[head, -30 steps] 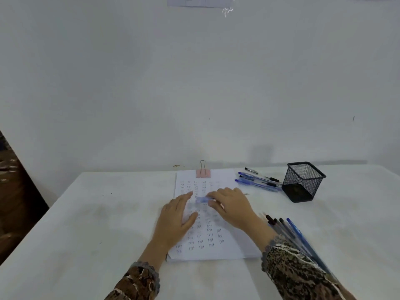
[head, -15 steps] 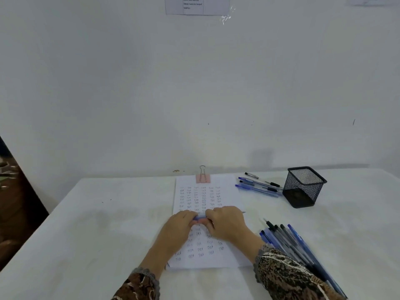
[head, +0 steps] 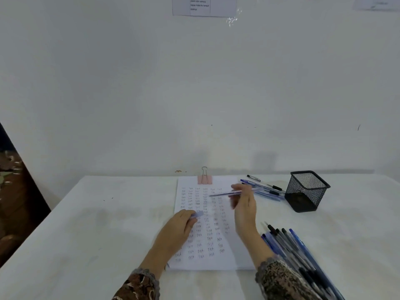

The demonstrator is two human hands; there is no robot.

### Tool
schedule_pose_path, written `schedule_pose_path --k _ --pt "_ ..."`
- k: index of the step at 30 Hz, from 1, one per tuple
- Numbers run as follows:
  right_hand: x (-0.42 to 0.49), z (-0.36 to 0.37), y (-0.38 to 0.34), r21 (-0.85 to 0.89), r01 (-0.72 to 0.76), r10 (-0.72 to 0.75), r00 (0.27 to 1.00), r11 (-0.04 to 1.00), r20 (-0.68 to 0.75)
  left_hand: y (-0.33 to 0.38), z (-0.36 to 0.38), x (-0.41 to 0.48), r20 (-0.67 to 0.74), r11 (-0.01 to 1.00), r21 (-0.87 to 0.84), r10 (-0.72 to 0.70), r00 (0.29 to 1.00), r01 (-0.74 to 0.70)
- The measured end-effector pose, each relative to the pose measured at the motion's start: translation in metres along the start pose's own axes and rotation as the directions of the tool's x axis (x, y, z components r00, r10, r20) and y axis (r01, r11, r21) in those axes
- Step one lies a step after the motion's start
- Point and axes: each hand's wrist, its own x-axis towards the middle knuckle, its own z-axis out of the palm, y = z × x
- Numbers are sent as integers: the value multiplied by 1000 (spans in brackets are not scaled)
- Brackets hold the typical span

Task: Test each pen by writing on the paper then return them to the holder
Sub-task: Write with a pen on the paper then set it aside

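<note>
Mid-frame over the word-filled paper (head: 216, 242), the right hand (head: 245, 210) is gripping an uncapped pen (head: 227, 193), the left hand (head: 175, 230) is pinching its cap (head: 198, 213), with many pens (head: 287, 245) lying outside the holder (head: 306, 193).

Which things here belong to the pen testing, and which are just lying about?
In use: blue pen in right hand, cap in left hand, paper, mesh holder, pen pile, pens beside holder.
Just there: pink binder clip, wall notice, table.

Right hand (head: 244, 205) holds pen (head: 225, 193), left hand (head: 176, 229) holds cap (head: 198, 213).
</note>
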Motion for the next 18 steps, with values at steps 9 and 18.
schedule_pose_path --k 9,18 --pt "-27 8 21 84 -263 265 964 961 -20 0 -1 1 12 1000 3 -13 1000 13" --pt "-27 8 28 45 -286 279 953 957 122 1 -2 0 28 1000 -4 -9 1000 9"
